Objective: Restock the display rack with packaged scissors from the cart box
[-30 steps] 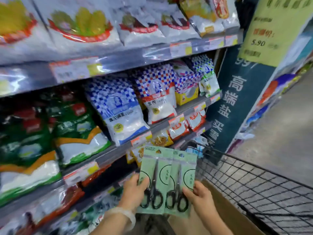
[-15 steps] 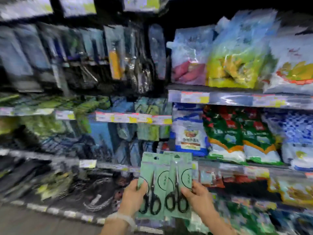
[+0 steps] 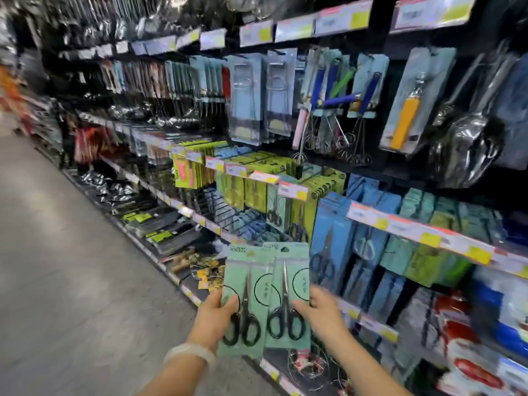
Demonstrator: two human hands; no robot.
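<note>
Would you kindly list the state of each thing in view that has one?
left scissors pack: sealed, upright, held by left hand
right scissors pack: sealed, upright, overlapping the left pack, held by right hand
display rack: stocked, packs hanging on hooks
wristband: worn on left wrist

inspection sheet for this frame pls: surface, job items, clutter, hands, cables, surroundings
Surface: display rack with hooks and price tags; no table.
Job's things: two green scissors packs held side by side, overlapping, in front of the rack; same kind of pack hangs on the rack.
Clutter: whisks, blue packs and other hanging goods.
Hands: left hand grips the left pack, right hand the right.
Cables: nothing seen.
Surroundings: grey aisle floor; cart box not in view.
</note>
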